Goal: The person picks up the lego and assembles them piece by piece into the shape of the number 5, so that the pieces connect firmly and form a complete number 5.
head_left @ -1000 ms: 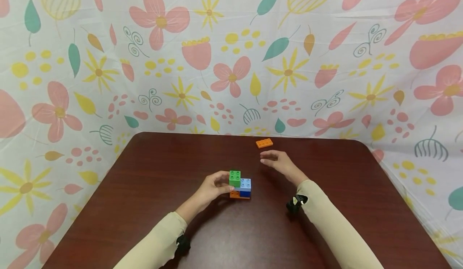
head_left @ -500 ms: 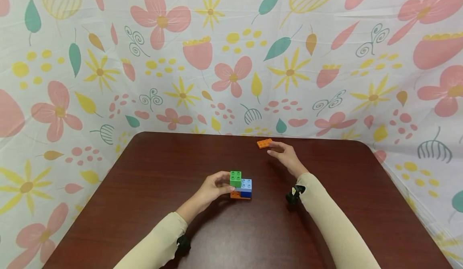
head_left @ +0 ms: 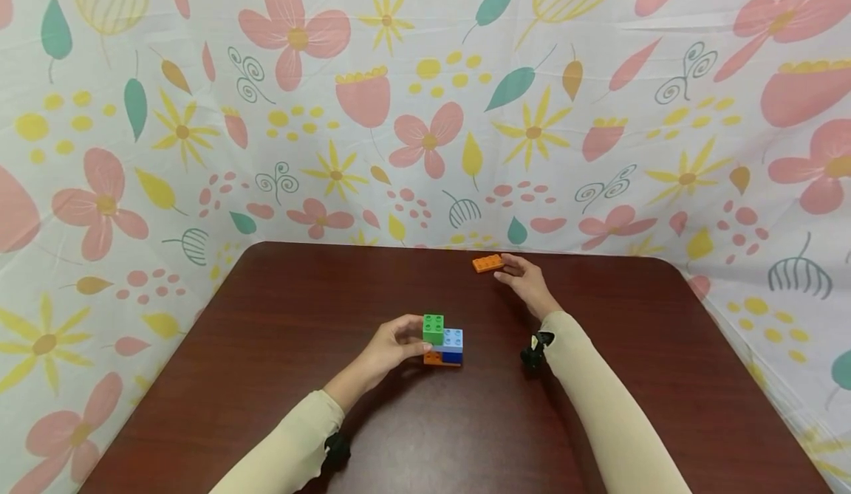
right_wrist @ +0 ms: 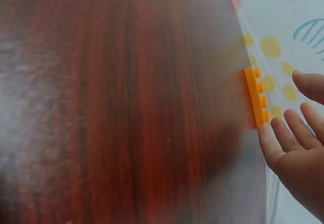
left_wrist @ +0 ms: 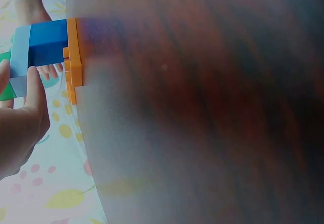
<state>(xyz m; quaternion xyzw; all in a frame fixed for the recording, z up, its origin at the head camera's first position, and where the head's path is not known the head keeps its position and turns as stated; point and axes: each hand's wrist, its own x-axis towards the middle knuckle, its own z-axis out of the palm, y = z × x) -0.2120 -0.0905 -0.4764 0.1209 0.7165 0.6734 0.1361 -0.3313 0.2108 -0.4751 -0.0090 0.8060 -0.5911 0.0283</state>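
My left hand (head_left: 385, 348) grips a small stack of toy building bricks from its left side, thumb in front. On top sits a green brick (head_left: 433, 328); below it come a light blue brick (head_left: 453, 338), a dark blue brick (left_wrist: 49, 41) and an orange studded base (left_wrist: 74, 57) on the table. Farther back lies a flat orange brick (head_left: 488, 263), studs up. Beside its right end is my right hand (head_left: 527, 283), fingers extended and not curled round it. In the right wrist view, a fingertip (right_wrist: 264, 130) meets or nearly meets the orange brick's end.
The dark wooden table (head_left: 299, 287) has its far edge just behind the loose orange brick. A flower-patterned cloth (head_left: 425, 147) hangs behind it. Dark wrist devices (head_left: 535, 350) sit below both sleeves.
My right hand has moved away from me, up to the right end of the loose orange brick. The left hand and its brick stack have stayed nearly still.
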